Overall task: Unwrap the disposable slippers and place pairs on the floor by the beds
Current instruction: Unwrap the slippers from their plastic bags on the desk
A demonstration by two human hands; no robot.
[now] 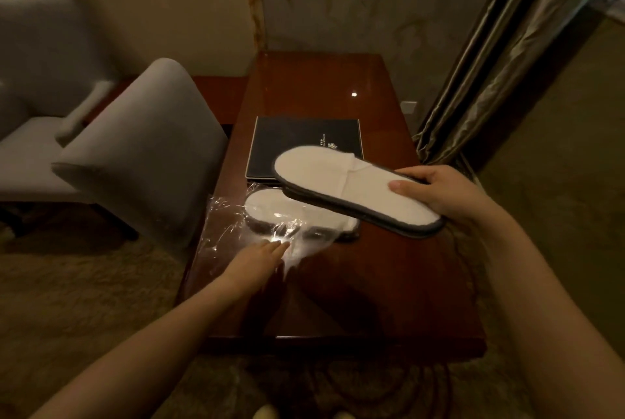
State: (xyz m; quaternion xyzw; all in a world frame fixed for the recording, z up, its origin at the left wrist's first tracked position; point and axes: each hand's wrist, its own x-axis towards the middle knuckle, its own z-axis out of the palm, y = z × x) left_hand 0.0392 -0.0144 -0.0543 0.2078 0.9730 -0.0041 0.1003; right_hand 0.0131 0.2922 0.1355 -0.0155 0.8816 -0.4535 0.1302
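Right hand (pixel 443 197): forearm reaching in from the lower right, fingers wrapped around the heel of a white slipper (pixel 351 190), held flat above the wooden table (pixel 389 283).
Left hand (pixel 260 261): palm down, fingers straight and together, pressing the clear wrapper (pixel 236 219) onto the table.
Second slipper (pixel 270 207): on the table, partly inside the wrapper.
Black folder (pixel 301 138): on the table, behind both slippers.

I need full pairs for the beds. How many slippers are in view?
2: one slipper held in the right hand, one wrapped slipper on the table. More may be hidden beneath each.
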